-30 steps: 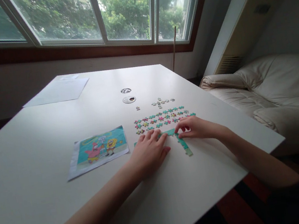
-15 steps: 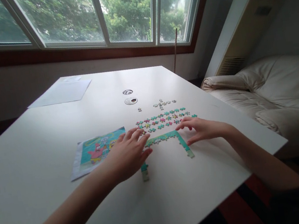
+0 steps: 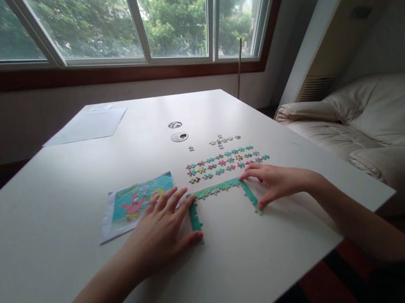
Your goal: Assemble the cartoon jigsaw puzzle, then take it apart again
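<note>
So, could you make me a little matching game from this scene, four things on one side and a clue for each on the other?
Things:
1. Puzzle border
2. Picture sheet
3. White paper
4. Sofa

Clues:
a. at the far left corner of the table
b. cream, standing to the right of the table
c. green strips, between the left hand and the right hand
d. printed with pink and yellow figures

Pairs: 1-c, 2-d, 3-a, 4-b

A cream sofa [image 3: 392,113] stands near bright windows [image 3: 177,17].
</note>
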`<state>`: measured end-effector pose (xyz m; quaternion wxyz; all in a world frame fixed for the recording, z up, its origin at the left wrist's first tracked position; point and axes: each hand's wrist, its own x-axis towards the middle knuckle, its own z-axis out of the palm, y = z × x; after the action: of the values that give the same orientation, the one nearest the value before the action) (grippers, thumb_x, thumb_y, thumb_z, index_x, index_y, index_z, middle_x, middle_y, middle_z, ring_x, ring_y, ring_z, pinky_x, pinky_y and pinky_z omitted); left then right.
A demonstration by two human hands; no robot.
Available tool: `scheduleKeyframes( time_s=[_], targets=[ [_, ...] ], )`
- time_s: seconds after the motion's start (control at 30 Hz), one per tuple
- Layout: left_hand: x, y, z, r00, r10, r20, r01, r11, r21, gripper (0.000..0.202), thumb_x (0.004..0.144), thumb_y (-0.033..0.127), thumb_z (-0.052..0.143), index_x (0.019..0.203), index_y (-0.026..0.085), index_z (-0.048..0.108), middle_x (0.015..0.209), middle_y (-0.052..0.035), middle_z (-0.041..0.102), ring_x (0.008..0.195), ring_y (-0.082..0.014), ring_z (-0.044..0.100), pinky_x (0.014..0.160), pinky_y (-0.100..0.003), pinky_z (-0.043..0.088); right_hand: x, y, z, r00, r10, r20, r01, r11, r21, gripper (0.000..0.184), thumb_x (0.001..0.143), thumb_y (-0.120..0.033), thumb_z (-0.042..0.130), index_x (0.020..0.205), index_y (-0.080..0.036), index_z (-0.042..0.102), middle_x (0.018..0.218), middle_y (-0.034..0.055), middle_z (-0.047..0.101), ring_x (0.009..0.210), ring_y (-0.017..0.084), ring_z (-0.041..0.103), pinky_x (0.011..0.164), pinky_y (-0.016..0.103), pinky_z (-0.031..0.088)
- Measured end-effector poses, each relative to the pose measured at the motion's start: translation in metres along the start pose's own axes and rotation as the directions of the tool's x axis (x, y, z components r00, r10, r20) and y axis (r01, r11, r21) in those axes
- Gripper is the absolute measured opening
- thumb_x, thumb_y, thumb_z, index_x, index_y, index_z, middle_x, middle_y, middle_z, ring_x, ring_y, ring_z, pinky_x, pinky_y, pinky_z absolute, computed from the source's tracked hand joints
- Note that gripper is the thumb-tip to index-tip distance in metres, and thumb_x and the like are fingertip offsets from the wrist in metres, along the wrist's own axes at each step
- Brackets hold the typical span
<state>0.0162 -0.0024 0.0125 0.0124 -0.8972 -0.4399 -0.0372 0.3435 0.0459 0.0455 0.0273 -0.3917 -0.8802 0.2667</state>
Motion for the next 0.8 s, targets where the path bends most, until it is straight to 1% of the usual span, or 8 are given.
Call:
scheduleKeyframes(
  time_s=[0.1, 0.33, 0.53, 0.67, 0.8],
  targets=[
    [-0.001, 0.0014, 0.0005, 1.0, -0.019, 0.012, 0.019, 1.0, 0.003, 0.07, 0.085, 0.064, 0.039, 0.138, 0.019, 0.04, 0.144, -0.0114, 0.038, 0.133, -0.034, 0.03, 0.106, -0.054, 0.026, -0.0004, -0.0026, 0.0007, 1.0, -0.004, 0.001, 0.004, 1.0, -0.009, 0.078, 0.06, -0.055, 0.074, 0.126, -0.02, 0.049, 0.118, 0.0096, 0.049, 0.111, 0.026, 0.047, 0.096, 0.036, 0.038],
    [-0.0044, 0.0038, 0.0022, 0.998, -0.067, -0.005, 0.067, 0.997, 0.026, 0.076, 0.084, 0.067, 0.036, 0.137, 0.013, 0.041, 0.142, -0.0135, 0.04, 0.133, -0.0335, 0.029, 0.108, -0.052, 0.025, -0.0029, -0.0055, 0.0017, 1.0, 0.003, 0.001, -0.003, 1.0, -0.025, 0.079, 0.061, -0.058, 0.072, 0.127, -0.02, 0.048, 0.119, 0.0101, 0.05, 0.112, 0.027, 0.048, 0.096, 0.037, 0.038],
    [-0.007, 0.0032, 0.0013, 0.997, -0.081, 0.006, 0.081, 0.996, 0.034, 0.077, 0.084, 0.067, 0.036, 0.138, 0.014, 0.04, 0.143, -0.0126, 0.039, 0.133, -0.0334, 0.029, 0.108, -0.051, 0.025, -0.0038, -0.0051, 0.003, 1.0, 0.006, -0.004, -0.006, 0.999, -0.04, 0.083, 0.061, -0.059, 0.071, 0.129, -0.02, 0.046, 0.12, 0.0102, 0.049, 0.112, 0.027, 0.047, 0.096, 0.037, 0.038],
    [-0.0084, 0.0071, 0.0015, 0.996, -0.091, 0.019, 0.091, 0.995, 0.028, 0.075, 0.085, 0.065, 0.035, 0.138, 0.012, 0.039, 0.142, -0.0134, 0.04, 0.132, -0.0333, 0.031, 0.107, -0.051, 0.026, -0.0037, -0.0054, 0.0035, 1.0, 0.013, -0.008, -0.014, 0.999, -0.046, 0.081, 0.061, -0.06, 0.07, 0.128, -0.02, 0.047, 0.119, 0.01, 0.049, 0.111, 0.027, 0.048, 0.094, 0.036, 0.039],
    [-0.0075, 0.0086, 0.002, 0.996, -0.084, 0.0, 0.084, 0.996, 0.011, 0.073, 0.085, 0.063, 0.037, 0.138, 0.013, 0.039, 0.141, -0.0134, 0.042, 0.131, -0.0334, 0.032, 0.106, -0.052, 0.028, -0.0038, -0.0063, 0.0029, 1.0, 0.018, 0.001, -0.018, 0.999, -0.047, 0.081, 0.062, -0.061, 0.069, 0.128, -0.02, 0.047, 0.119, 0.01, 0.049, 0.111, 0.027, 0.048, 0.094, 0.036, 0.039]
  ],
)
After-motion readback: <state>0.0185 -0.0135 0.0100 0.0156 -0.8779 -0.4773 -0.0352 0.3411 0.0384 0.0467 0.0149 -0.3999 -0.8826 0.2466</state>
